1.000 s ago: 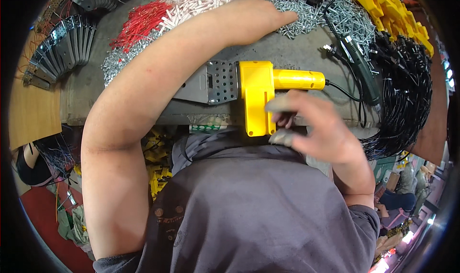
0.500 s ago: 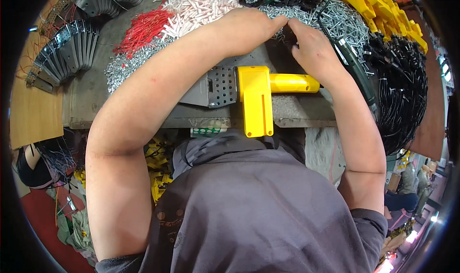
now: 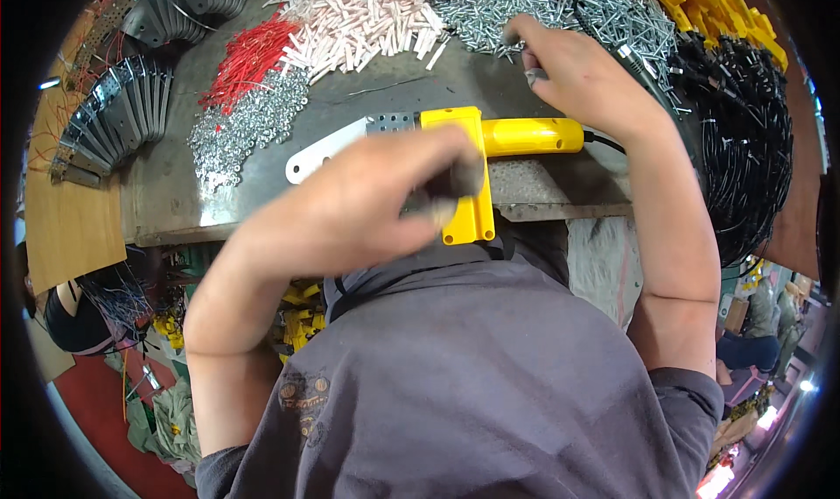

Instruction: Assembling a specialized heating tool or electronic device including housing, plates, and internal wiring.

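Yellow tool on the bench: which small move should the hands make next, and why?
Probably the right hand should pinch one of the silver screws: it is curled at their near edge, while the left hand is over the yellow tool, whose near end shows two small round holes. Whether either hand holds a screw now, I cannot tell.

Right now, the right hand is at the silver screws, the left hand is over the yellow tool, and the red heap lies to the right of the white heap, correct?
Not quite: the head view shows the red heap lying to the left of the white heap. The rest stands: right hand at the silver screws, left hand over the yellow tool.
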Motion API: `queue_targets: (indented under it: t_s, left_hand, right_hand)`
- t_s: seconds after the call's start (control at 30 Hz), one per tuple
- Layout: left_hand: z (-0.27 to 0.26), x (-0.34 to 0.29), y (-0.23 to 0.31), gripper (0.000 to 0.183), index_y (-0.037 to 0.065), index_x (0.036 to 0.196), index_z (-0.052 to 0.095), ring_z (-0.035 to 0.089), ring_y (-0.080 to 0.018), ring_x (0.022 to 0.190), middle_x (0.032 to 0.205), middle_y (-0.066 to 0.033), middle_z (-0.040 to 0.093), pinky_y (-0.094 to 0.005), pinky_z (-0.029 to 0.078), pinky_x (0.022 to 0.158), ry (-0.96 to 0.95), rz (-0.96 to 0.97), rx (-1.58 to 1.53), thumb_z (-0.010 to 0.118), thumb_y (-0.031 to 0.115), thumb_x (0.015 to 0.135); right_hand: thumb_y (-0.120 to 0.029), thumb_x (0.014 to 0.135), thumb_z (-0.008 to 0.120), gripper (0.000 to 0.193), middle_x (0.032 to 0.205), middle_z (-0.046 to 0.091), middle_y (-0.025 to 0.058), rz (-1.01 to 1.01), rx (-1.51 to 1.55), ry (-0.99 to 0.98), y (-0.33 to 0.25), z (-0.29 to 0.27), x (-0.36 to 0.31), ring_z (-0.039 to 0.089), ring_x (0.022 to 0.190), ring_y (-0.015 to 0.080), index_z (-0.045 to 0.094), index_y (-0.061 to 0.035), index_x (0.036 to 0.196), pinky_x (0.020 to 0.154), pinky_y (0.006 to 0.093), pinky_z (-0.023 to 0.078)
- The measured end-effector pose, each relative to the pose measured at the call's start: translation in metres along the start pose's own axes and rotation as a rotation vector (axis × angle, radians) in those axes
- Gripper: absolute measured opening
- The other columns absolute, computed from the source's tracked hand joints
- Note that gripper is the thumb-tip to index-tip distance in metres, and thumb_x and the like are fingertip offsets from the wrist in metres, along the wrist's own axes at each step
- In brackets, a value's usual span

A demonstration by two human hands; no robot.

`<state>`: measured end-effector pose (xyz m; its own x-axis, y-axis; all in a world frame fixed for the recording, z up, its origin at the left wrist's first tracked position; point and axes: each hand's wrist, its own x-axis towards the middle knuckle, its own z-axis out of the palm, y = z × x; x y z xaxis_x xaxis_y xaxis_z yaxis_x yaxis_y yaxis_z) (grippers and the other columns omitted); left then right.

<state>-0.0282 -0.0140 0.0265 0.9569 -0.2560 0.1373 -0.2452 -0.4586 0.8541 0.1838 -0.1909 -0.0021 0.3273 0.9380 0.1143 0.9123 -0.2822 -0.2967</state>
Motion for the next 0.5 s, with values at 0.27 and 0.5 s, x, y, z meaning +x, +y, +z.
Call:
queue_targets:
  t_s: [0.27, 0.5]
  left_hand:
    - [0.017, -0.022, 0.01, 0.032, 0.004, 0.1, 0.055, 0.068, -0.029, 0.082, 0.088, -0.0113, 0.066, -0.0348, 0.053, 0.072, -0.013, -0.135, 0.061, 0.072, -0.005, 0.074]
    - [0.019, -0.024, 0.021, 0.032, 0.004, 0.101, 0.055, 0.066, -0.0339, 0.081, 0.086, -0.0131, 0.066, -0.0379, 0.052, 0.07, -0.014, -0.152, 0.132, 0.073, -0.001, 0.075]
  right_hand:
    - [-0.003, 0.079, 0.065, 0.02, 0.086, 0.063, 0.011, 0.121, 0.401, -0.207, -0.005, -0.04, -0.027, 0.062, 0.082, 0.0207, 0.054, 0.0012, 0.095, 0.072, 0.0328, 0.049]
    - [-0.002, 0.075, 0.069, 0.024, 0.08, 0.062, 0.0032, 0.232, 0.57, -0.243, -0.007, -0.034, -0.023, 0.059, 0.079, 0.008, 0.053, -0.0016, 0.093, 0.071, 0.0246, 0.049]
